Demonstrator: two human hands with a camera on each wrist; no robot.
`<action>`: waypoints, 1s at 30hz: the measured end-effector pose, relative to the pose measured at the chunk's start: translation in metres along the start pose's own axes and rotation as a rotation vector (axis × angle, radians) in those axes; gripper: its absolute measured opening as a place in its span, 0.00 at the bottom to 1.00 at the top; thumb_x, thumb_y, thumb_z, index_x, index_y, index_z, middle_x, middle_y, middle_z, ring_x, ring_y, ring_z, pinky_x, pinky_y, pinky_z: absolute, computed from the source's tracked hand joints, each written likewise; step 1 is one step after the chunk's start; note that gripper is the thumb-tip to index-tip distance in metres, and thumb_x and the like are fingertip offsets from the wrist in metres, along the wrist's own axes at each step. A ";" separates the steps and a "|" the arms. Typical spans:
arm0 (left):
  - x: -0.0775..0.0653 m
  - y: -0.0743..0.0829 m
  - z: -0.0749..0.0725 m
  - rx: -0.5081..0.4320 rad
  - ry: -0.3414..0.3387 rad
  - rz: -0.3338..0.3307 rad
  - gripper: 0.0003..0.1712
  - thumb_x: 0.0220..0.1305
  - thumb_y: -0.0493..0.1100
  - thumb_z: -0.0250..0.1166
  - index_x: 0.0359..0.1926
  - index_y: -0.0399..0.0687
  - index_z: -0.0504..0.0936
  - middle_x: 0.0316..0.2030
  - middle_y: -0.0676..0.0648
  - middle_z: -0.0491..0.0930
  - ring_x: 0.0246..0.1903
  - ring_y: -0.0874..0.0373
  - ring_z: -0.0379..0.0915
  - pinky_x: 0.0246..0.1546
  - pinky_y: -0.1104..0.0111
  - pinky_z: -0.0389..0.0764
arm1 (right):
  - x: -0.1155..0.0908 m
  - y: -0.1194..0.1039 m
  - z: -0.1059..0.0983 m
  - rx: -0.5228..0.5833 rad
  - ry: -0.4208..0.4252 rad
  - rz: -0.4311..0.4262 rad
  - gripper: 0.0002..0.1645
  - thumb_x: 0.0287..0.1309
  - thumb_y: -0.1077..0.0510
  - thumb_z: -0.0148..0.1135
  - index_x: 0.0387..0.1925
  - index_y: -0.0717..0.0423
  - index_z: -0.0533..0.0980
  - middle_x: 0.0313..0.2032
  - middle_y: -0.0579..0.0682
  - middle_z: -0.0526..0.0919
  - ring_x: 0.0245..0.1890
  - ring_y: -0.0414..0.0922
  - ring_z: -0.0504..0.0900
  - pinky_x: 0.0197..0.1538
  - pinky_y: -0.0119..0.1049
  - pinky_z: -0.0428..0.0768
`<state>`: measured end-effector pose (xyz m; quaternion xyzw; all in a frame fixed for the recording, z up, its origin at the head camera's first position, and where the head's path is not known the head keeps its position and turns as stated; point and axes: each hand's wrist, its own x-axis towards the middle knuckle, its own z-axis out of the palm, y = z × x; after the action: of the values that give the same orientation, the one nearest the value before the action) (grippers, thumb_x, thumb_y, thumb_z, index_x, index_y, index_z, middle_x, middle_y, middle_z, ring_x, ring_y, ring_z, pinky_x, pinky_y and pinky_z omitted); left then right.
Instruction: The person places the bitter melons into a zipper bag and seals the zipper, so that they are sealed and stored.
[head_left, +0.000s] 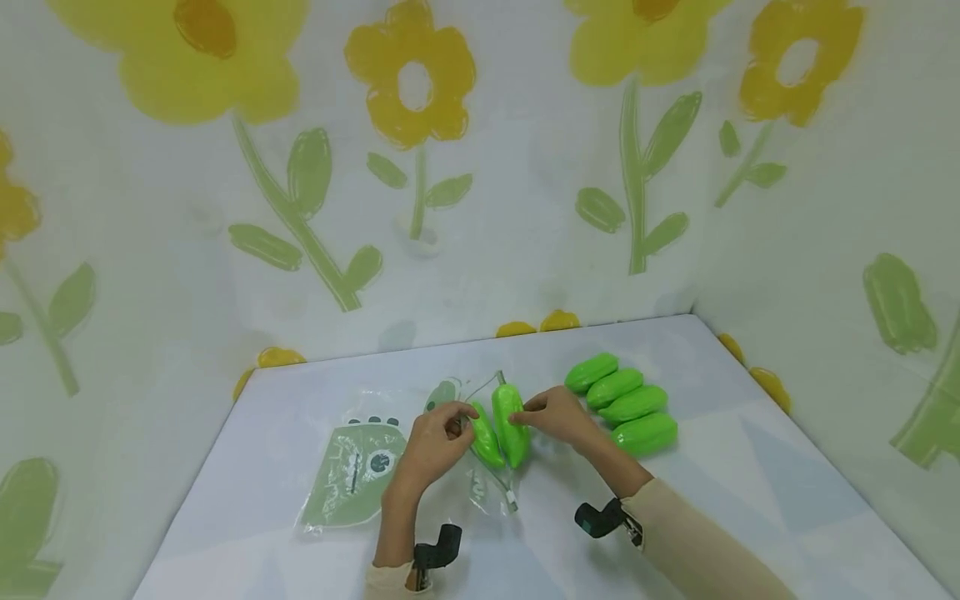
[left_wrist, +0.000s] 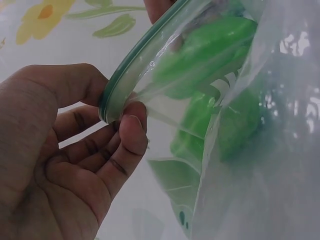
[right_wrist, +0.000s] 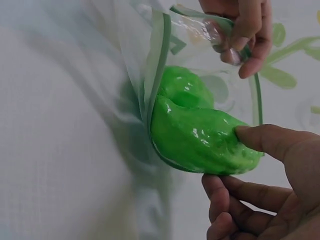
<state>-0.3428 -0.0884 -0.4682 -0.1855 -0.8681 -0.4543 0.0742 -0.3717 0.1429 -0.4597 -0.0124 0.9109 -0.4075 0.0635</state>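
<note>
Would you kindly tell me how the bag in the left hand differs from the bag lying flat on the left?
The held bag gapes open, while the flat bag lies on the table. The held bag has green pieces at its mouth; the flat bag shows none. Both are clear plastic with green markings.

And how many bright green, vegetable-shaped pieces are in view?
6: four pieces in a row on the right of the table; one piece gripped by the right hand at the open bag's mouth; one piece beside it, in the bag. No others show.
</note>
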 end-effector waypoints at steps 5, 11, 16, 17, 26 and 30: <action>-0.001 -0.002 0.001 -0.003 0.018 -0.002 0.11 0.63 0.35 0.61 0.44 0.45 0.86 0.26 0.56 0.75 0.25 0.61 0.71 0.29 0.68 0.75 | 0.001 -0.002 0.012 0.019 -0.017 0.038 0.27 0.52 0.44 0.75 0.43 0.62 0.86 0.45 0.56 0.86 0.47 0.54 0.82 0.47 0.51 0.80; -0.001 -0.002 0.001 -0.003 0.029 -0.006 0.11 0.63 0.35 0.61 0.45 0.45 0.86 0.25 0.56 0.75 0.25 0.61 0.71 0.27 0.68 0.75 | 0.000 -0.006 0.020 0.075 -0.035 0.098 0.27 0.52 0.43 0.75 0.43 0.62 0.86 0.45 0.55 0.85 0.47 0.55 0.82 0.47 0.52 0.80; -0.001 -0.002 0.001 0.000 0.025 -0.010 0.11 0.65 0.36 0.61 0.46 0.46 0.86 0.26 0.56 0.75 0.26 0.60 0.71 0.28 0.68 0.75 | -0.001 -0.005 0.028 0.114 -0.038 0.136 0.28 0.51 0.42 0.75 0.43 0.61 0.86 0.40 0.52 0.85 0.42 0.51 0.82 0.44 0.50 0.80; -0.001 -0.002 0.001 0.001 0.025 -0.011 0.11 0.65 0.36 0.61 0.46 0.46 0.86 0.26 0.56 0.75 0.26 0.60 0.72 0.28 0.68 0.76 | -0.001 -0.005 0.029 0.117 -0.037 0.132 0.28 0.52 0.42 0.75 0.43 0.62 0.86 0.39 0.52 0.85 0.42 0.51 0.82 0.44 0.50 0.80; -0.002 0.002 -0.002 -0.013 0.043 -0.003 0.11 0.65 0.36 0.62 0.46 0.46 0.86 0.26 0.56 0.76 0.26 0.60 0.72 0.28 0.68 0.76 | -0.002 -0.008 0.037 0.207 -0.031 0.095 0.22 0.55 0.48 0.74 0.39 0.65 0.86 0.22 0.51 0.84 0.24 0.44 0.82 0.31 0.38 0.79; -0.002 0.003 -0.004 -0.023 0.041 -0.010 0.10 0.66 0.37 0.62 0.46 0.46 0.86 0.26 0.56 0.76 0.25 0.60 0.72 0.28 0.68 0.75 | -0.003 -0.012 0.038 0.222 -0.035 0.072 0.21 0.56 0.49 0.74 0.39 0.66 0.86 0.20 0.51 0.84 0.20 0.43 0.82 0.29 0.37 0.80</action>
<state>-0.3398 -0.0908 -0.4644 -0.1727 -0.8620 -0.4684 0.0875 -0.3638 0.1066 -0.4754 0.0201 0.8587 -0.5032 0.0952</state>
